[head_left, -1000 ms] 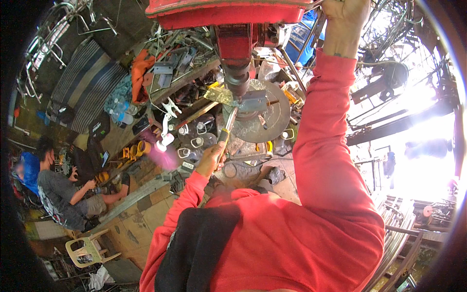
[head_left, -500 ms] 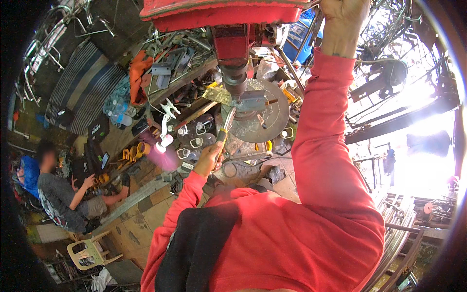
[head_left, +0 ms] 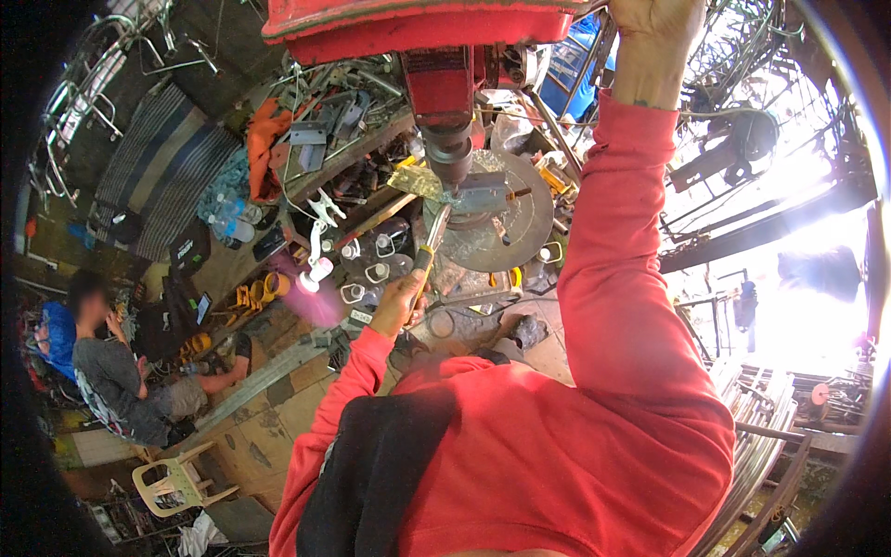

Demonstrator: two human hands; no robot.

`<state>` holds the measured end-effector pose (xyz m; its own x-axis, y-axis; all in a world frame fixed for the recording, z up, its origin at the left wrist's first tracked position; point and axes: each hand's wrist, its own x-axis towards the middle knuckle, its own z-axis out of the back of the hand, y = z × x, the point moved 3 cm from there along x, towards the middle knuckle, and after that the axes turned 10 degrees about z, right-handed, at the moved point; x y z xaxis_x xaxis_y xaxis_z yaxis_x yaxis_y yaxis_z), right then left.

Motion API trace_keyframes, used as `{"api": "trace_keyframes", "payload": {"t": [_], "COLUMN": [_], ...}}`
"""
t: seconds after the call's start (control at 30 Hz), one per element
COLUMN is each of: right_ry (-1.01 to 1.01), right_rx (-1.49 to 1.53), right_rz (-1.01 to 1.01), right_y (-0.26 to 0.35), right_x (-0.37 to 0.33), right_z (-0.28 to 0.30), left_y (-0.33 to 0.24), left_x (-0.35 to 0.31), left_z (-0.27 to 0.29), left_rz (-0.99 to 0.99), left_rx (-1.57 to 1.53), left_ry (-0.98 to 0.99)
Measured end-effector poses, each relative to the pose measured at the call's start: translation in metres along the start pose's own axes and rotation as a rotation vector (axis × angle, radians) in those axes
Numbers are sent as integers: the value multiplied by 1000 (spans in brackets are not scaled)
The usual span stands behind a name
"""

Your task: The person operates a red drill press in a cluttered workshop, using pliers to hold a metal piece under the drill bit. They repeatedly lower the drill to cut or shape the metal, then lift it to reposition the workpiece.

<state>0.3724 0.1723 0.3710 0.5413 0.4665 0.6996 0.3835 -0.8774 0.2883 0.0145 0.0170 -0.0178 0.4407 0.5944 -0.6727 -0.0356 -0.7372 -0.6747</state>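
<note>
My left hand is closed round the yellow-and-dark handles of a pair of pliers. The metal jaws reach up to a flat metal piece with a yellowish surface, under the chuck of a red drill press. Right beside it, a grey metal block lies over the round press table. The drill tip is too small to make out. My right hand is raised to the right of the press head; its fingers are cut off by the top edge.
Several bottles stand left of the press table. A bench piled with metal parts is beyond them. At the left a person sits near a beige plastic chair. Metal rods lie at the right.
The seated person has lifted a hand toward the head. My hands, the pliers and the metal piece stay nearly the same; the view shifts very slightly.
</note>
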Motion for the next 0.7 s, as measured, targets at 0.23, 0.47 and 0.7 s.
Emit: {"api": "trace_keyframes", "payload": {"t": [0.23,0.47,0.7], "right_ry": [23,25,-21], "right_rx": [27,7,-49], "right_rz": [5,16,33], "right_y": [-1,0,3], "right_x": [1,2,1], "right_z": [3,7,6], "left_y": [-3,-3,-6], "left_x": [-2,-3,-6], "left_z": [-1,-2,-5], "left_rz": [-6,-12,-8], "left_rx": [13,18,19], "left_ry": [-4,-8,-26]}}
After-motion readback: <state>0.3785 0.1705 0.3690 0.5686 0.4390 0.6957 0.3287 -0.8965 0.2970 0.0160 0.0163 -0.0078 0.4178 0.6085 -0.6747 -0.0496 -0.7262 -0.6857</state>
